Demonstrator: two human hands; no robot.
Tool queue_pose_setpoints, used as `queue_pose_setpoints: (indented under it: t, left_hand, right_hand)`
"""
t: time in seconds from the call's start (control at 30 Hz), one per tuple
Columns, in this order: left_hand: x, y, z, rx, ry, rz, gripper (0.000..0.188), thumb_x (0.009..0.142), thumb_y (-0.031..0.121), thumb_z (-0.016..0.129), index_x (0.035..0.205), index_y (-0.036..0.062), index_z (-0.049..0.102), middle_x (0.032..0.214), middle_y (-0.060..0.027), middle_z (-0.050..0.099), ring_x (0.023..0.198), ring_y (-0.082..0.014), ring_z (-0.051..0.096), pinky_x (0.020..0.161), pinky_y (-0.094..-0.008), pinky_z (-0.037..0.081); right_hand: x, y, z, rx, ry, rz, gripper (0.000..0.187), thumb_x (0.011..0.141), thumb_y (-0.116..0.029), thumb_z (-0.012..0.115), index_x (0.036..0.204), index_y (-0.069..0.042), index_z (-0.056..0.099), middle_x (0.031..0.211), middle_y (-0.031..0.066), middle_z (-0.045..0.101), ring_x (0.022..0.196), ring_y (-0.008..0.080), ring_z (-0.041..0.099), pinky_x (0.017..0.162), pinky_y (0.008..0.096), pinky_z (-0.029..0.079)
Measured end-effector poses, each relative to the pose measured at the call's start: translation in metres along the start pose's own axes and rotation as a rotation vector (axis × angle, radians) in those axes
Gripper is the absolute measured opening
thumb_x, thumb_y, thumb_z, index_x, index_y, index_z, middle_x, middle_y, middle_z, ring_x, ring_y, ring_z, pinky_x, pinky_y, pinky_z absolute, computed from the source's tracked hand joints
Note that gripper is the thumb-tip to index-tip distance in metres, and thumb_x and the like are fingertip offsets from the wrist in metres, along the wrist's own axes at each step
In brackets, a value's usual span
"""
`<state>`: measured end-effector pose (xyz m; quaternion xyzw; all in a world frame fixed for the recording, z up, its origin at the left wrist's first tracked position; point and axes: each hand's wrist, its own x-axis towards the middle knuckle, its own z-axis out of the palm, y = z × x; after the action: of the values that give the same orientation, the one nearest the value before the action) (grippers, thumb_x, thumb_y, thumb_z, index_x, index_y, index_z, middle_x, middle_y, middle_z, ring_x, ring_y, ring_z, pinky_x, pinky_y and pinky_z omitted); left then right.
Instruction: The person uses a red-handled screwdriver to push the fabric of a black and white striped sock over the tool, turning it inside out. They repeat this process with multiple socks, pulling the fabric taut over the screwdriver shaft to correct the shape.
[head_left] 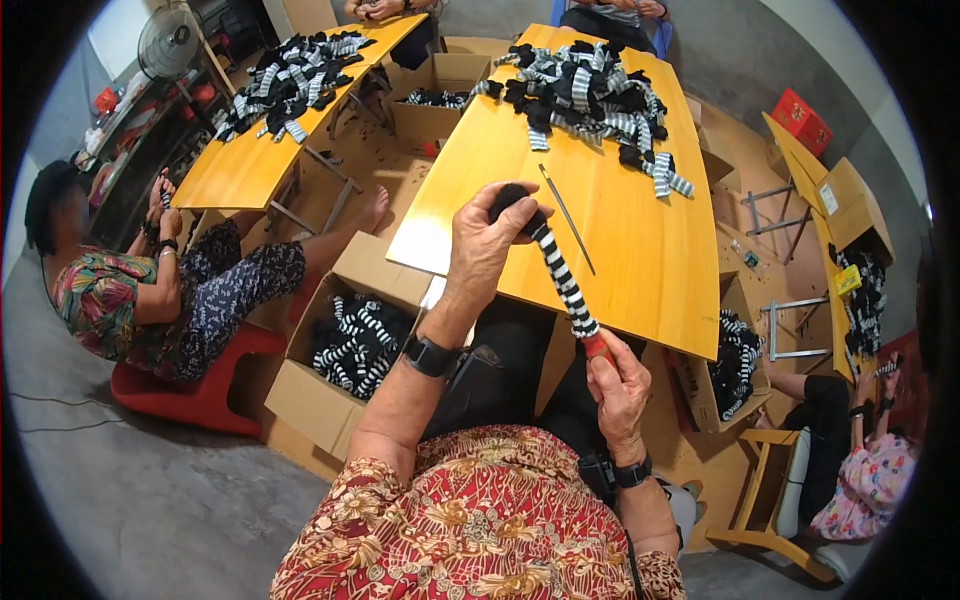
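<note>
A black-and-white striped knit sock [562,275] is drawn out lengthwise between my two hands, slanting above the near edge of the yellow table [470,190]. My left hand [487,240] is closed round its black upper end, thumb pressed on the knit. Lower down to the right, my right hand [620,390] grips the other end, where a red part [596,346] shows. I cannot tell whether that red part belongs to the sock or to something inside it. A thin dark rod [568,222] lies on the table just beyond the sock.
A pile of striped and black socks [590,95] covers the table's far part. Cardboard boxes of striped socks stand to the left [300,375] and right [697,385] of my legs. Other people sit around, one on a red stool [215,390] by another sock-laden table [225,185].
</note>
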<state>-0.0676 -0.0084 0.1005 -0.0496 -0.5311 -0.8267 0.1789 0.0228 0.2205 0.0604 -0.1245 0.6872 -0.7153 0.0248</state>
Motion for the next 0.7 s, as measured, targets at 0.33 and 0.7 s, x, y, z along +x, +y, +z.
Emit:
queue_pose_setpoints:
  t: [0.33,0.7]
  left_hand:
    - [-0.012,-0.015,0.018,-0.013,-0.069,-0.069,0.034,0.098,0.026,0.055,0.116,-0.0025,0.060,0.095,-0.0145,0.069,0.083,-0.0186,0.069,0.074,-0.0284,0.058]
    - [-0.003,0.026,-0.003,-0.037,-0.318,-0.067,0.046,0.100,0.033,0.048,0.123,-0.0059,0.055,0.111,-0.0191,0.065,0.097,-0.0238,0.067,0.088,-0.0330,0.054]
  right_hand:
    - [-0.003,-0.012,0.006,-0.370,0.125,-0.223,0.036,0.089,-0.009,0.061,0.124,0.002,0.059,0.106,0.0129,0.066,0.094,0.0178,0.062,0.085,0.0291,0.048]
    - [0.005,-0.021,-0.028,-0.263,-0.037,-0.121,0.036,0.087,-0.011,0.064,0.121,0.000,0.061,0.099,0.0094,0.067,0.083,0.0133,0.061,0.072,0.0253,0.049]
